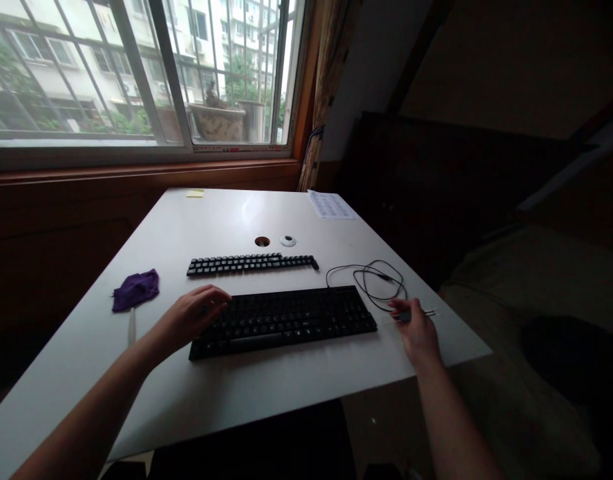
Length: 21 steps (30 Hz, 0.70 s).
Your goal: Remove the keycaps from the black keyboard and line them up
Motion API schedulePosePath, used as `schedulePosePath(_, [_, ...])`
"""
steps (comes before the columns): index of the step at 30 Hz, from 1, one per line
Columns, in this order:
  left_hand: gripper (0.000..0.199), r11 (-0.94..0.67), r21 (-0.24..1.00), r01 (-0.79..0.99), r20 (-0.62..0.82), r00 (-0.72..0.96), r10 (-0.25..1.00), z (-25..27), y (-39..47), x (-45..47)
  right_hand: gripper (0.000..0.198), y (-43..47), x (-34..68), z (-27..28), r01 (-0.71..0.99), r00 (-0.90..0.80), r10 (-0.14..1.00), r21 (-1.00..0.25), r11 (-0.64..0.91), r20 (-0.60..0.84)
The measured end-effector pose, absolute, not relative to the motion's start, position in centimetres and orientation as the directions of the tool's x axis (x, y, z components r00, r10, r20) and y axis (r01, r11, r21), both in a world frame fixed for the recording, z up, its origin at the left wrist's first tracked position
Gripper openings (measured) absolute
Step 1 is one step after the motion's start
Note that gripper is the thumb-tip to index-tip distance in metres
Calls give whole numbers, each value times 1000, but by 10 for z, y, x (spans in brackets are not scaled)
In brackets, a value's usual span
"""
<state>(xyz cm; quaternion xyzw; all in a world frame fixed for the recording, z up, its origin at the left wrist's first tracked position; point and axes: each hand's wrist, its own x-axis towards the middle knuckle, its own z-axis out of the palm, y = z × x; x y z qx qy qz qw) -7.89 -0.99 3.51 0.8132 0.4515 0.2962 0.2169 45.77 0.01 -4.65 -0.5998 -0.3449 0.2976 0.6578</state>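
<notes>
A black keyboard (296, 317) lies on the white table in front of me. My left hand (204, 308) is over its left end, fingers loosely bent and apart from the thumb, with nothing visible in them. Off the keyboard's right end, my right hand (416, 330) grips a small grey-bodied wire keycap puller (404, 317), whose thin metal wires stick out on both sides of the fingers. Black keycaps (251, 264) stand lined up in close rows behind the keyboard. The left hand hides the keyboard's upper left corner.
A coiled black cable (369, 272) runs behind my right hand. At the left lie a purple cloth (135, 291) and a pale-handled stick (131, 327), partly behind my forearm. Farther back are a cable hole (262, 241), its round cover (288, 241), printed paper (332, 205) and yellow notes (195, 193).
</notes>
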Motion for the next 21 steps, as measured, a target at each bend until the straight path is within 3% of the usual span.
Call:
schedulePosePath(6, [25,-402,639,655,311,258,915,14,-39,-120,68,-1,473,-53,193,560,822,-981,-7,104])
schedulePosePath(11, [26,-360,691,627,332,167,928,2,-53,-125,76,4,472,-49,448,576,790,-890,-90,210])
schedulePosePath(15, [28,-409,663,627,321,255,912,-10,-53,-122,72,2,470,-46,616,608,719,-772,-159,336])
schedulePosePath(21, [24,-508,597,621,374,345,861,-16,-48,-125,68,2,468,-42,645,636,690,-729,-230,345])
